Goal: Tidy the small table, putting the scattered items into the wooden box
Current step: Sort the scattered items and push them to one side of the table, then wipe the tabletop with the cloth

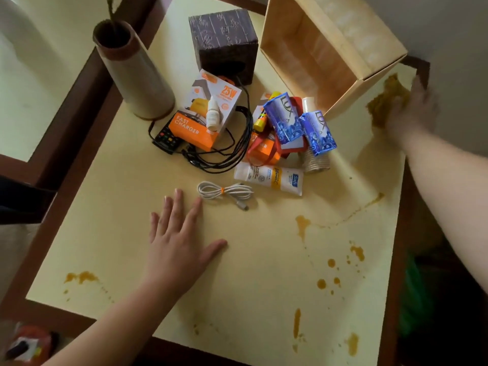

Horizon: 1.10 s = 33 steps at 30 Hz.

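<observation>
Your right hand [410, 107] is blurry on a yellow cloth [384, 101], grip unclear, beside the wooden box [343, 30]. Your left hand [179, 239] lies flat.

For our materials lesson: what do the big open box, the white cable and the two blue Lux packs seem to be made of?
Open box: pale matt wood or board; faint grain, not certain.
White cable: smooth plastic sheath, coiled, held by an orange tie.
Lux packs: glossy printed paper or film wrap, with shiny creases.

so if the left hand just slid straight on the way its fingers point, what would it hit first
Probably the tangle of black cables. The left hand lies flat, fingers pointing up-table; the coiled white cable sits just right of that line.
</observation>
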Tool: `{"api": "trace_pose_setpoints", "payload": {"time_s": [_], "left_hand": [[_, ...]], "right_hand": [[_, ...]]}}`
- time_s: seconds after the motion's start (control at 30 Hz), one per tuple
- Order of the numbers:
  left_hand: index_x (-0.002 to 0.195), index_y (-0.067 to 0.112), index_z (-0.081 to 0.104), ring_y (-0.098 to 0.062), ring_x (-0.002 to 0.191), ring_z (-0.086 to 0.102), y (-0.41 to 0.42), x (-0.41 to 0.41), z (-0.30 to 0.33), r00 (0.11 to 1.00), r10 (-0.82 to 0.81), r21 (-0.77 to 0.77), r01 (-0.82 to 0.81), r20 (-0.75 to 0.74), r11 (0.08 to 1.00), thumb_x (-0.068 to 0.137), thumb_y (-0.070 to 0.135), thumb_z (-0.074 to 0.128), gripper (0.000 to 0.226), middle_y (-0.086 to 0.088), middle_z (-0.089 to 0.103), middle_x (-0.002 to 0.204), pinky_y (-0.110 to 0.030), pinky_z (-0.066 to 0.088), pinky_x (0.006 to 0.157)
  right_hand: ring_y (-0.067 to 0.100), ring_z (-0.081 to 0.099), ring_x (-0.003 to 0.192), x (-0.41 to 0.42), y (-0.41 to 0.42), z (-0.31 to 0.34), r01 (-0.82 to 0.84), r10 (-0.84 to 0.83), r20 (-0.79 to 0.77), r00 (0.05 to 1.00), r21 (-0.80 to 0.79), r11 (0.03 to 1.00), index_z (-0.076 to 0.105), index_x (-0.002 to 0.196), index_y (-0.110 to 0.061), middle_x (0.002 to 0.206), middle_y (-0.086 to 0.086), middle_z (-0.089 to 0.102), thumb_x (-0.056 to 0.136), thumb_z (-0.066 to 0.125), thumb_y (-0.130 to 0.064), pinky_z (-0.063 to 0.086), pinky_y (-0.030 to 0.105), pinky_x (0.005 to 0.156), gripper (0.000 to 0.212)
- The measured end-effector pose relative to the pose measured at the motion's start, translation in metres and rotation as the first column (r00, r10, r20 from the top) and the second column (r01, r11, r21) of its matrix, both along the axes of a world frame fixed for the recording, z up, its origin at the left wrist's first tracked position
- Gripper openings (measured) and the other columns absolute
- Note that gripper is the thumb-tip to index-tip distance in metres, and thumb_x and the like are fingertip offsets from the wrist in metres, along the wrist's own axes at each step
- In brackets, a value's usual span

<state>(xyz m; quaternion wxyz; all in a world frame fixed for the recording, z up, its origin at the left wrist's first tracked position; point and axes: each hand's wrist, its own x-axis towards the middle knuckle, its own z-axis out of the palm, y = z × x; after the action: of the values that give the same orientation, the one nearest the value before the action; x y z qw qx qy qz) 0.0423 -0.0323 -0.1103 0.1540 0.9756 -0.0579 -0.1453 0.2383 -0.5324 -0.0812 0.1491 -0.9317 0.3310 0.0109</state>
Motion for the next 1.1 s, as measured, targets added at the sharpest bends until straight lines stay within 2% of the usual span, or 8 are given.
{"api": "trace_pose_setpoints", "payload": {"time_s": [0.13, 0.2, 0.37, 0.47, 0.67, 0.8, 0.93, 1.1], "left_hand": [[0.164, 0.038, 0.005, -0.017, 0.157, -0.02, -0.001, 0.002, 0.001, 1.0, 0.018, 0.007, -0.018, -0.003, 1.0, 0.081, 0.093, 0.033, 0.104, 0.004, -0.016, 0.172, -0.043, -0.007, 0.127], [0.164, 0.038, 0.004, -0.016, 0.157, -0.022, -0.001, 0.001, 0.002, 1.0, 0.016, 0.014, -0.016, -0.014, 1.0, 0.081, 0.093, 0.034, 0.104, 0.003, -0.017, 0.172, -0.044, -0.007, 0.127], [0.165, 0.036, 0.009, -0.016, 0.157, -0.019, -0.003, 0.002, 0.009, 0.998, 0.038, 0.001, -0.038, -0.042, 0.999, 0.082, 0.091, 0.042, 0.105, 0.004, -0.017, 0.172, -0.046, -0.003, 0.128], [0.165, 0.034, 0.011, -0.018, 0.158, -0.017, -0.005, 0.003, 0.013, 0.998, 0.033, -0.011, -0.033, -0.048, 0.999, 0.081, 0.087, 0.045, 0.105, 0.002, -0.014, 0.173, -0.047, -0.001, 0.129], [0.165, 0.033, 0.011, -0.023, 0.159, -0.01, -0.007, 0.002, 0.017, 0.998, 0.039, -0.012, -0.04, -0.057, 0.999, 0.08, 0.087, 0.044, 0.106, -0.003, -0.009, 0.174, -0.049, 0.0, 0.129], [0.164, 0.031, 0.016, -0.026, 0.16, -0.005, -0.008, 0.004, 0.02, 0.997, 0.034, -0.004, -0.034, -0.076, 0.999, 0.08, 0.087, 0.046, 0.106, -0.006, -0.003, 0.174, -0.051, 0.004, 0.128], [0.165, 0.03, 0.015, -0.026, 0.16, -0.006, -0.007, 0.005, 0.023, 0.998, 0.019, 0.025, -0.017, -0.063, 1.0, 0.081, 0.088, 0.042, 0.105, -0.006, -0.004, 0.174, -0.05, 0.003, 0.128], [0.165, 0.033, 0.008, -0.024, 0.16, -0.008, -0.004, 0.003, 0.024, 0.998, -0.012, 0.066, 0.016, -0.062, 0.998, 0.083, 0.09, 0.034, 0.103, -0.005, -0.006, 0.174, -0.047, 0.002, 0.129]], "right_hand": [[0.045, -0.011, 0.157, 0.014, -0.025, -0.042, -0.113, 0.092, -0.298, 0.95, -0.052, 0.992, 0.004, 0.166, -0.016, 0.173, 0.019, -0.006, 0.099, 0.004, -0.059, 0.0, 0.066, 0.125, 0.079], [0.042, -0.013, 0.158, 0.001, -0.01, -0.041, -0.08, 0.058, -0.331, 0.942, -0.054, 0.995, -0.002, 0.166, -0.02, 0.173, 0.016, -0.01, 0.103, 0.008, -0.055, -0.002, 0.064, 0.126, 0.072], [0.038, -0.009, 0.159, -0.088, 0.057, -0.03, -0.059, 0.039, -0.255, 0.966, -0.071, 0.996, 0.0, 0.166, -0.009, 0.173, 0.02, -0.006, 0.108, 0.011, -0.044, -0.005, 0.053, 0.128, 0.069], [0.038, -0.004, 0.159, -0.15, 0.094, -0.03, -0.019, 0.023, -0.195, 0.981, 0.025, 1.0, 0.002, 0.165, -0.002, 0.172, 0.025, -0.003, 0.11, 0.014, -0.04, -0.002, 0.05, 0.129, 0.068], [0.022, -0.038, 0.151, -0.297, 0.203, -0.004, -0.17, 0.216, -0.287, 0.933, 0.175, 0.97, -0.032, 0.157, -0.033, 0.163, 0.004, -0.044, 0.11, 0.007, -0.049, -0.015, 0.041, 0.126, 0.064], [0.018, -0.045, 0.147, -0.347, 0.206, 0.017, -0.356, 0.421, -0.385, 0.821, 0.231, 0.905, -0.039, 0.152, -0.041, 0.156, -0.003, -0.053, 0.109, 0.006, -0.052, -0.018, 0.042, 0.125, 0.063], [0.024, -0.036, 0.152, -0.295, 0.138, 0.007, -0.129, 0.167, -0.386, 0.907, 0.122, 0.984, -0.033, 0.155, -0.041, 0.164, 0.002, -0.042, 0.105, -0.004, -0.059, -0.006, 0.048, 0.129, 0.061], [0.031, -0.022, 0.158, -0.219, 0.162, -0.011, 0.156, -0.11, -0.352, 0.93, 0.106, 0.982, -0.014, 0.164, -0.035, 0.169, 0.013, -0.028, 0.111, 0.011, -0.046, -0.009, 0.047, 0.129, 0.06]]}}
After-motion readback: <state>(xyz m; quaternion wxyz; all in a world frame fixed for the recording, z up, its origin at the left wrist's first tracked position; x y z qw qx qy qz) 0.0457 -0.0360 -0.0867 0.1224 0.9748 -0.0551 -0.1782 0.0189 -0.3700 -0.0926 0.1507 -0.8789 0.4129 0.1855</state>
